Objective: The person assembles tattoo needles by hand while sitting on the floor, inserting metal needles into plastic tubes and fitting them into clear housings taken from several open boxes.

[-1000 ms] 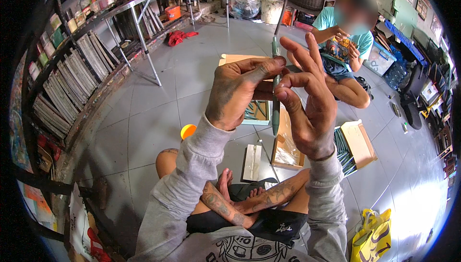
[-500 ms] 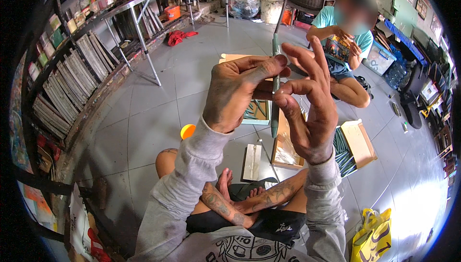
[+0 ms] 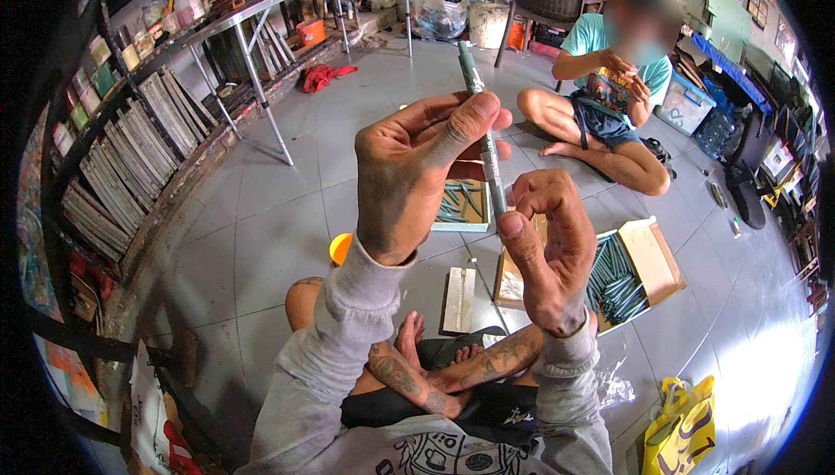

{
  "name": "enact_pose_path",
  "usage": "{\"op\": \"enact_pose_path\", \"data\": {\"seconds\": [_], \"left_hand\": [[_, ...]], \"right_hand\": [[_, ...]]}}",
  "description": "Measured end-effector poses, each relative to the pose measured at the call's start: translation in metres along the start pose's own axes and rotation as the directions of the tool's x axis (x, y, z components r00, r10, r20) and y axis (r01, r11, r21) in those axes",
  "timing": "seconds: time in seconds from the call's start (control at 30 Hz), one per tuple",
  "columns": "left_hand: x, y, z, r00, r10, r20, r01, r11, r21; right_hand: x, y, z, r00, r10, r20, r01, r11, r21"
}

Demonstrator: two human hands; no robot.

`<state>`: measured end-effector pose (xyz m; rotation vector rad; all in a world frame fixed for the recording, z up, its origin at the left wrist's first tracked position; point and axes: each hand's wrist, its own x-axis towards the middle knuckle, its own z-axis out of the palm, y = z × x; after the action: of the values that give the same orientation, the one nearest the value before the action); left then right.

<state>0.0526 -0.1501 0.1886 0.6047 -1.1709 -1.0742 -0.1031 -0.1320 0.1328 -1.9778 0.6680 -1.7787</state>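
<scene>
Looks like the right hand (image 3: 557, 253) has slid down from the middle of that green-grey pen (image 3: 493, 166) to its lower end, and the pen's gone from nearly upright to a lean, top end off to the left. So now it's being handled at two spots well apart, with the printed side facing up where its owner can see it.

Pen's up in the air in front of the chest, over the boxes. Left-hand fingers (image 3: 477, 114) are clamped on it a bit above the middle. Right thumb's against the bottom tip with the forefinger curled in behind, but honestly can't tell from here if that's a real pinch or just a touch.

Count-wise: one pen in hand, two open boxes of green pens on the floor (the centre box (image 3: 461, 226) and the fuller right-hand box (image 3: 658, 257), too jumbled to count), one cardboard box (image 3: 501, 279) with clear plastic in it, one pale block (image 3: 459, 299), one orange tub (image 3: 340, 249).
</scene>
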Motion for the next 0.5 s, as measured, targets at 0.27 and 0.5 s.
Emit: {"op": "enact_pose_path", "data": {"seconds": [0.27,0.5], "left_hand": [[0.003,-0.003,-0.003,0.999,-0.029,-0.015,0.029,1.000,0.005],[0.003,-0.001,-0.003,0.999,-0.032,-0.009,0.032,0.999,0.020]], "right_hand": [[-0.008,-0.012,0.003,0.980,0.198,0.012,-0.198,0.973,0.118],[-0.009,-0.013,0.003,0.976,0.212,0.048,-0.217,0.954,0.208]]}}
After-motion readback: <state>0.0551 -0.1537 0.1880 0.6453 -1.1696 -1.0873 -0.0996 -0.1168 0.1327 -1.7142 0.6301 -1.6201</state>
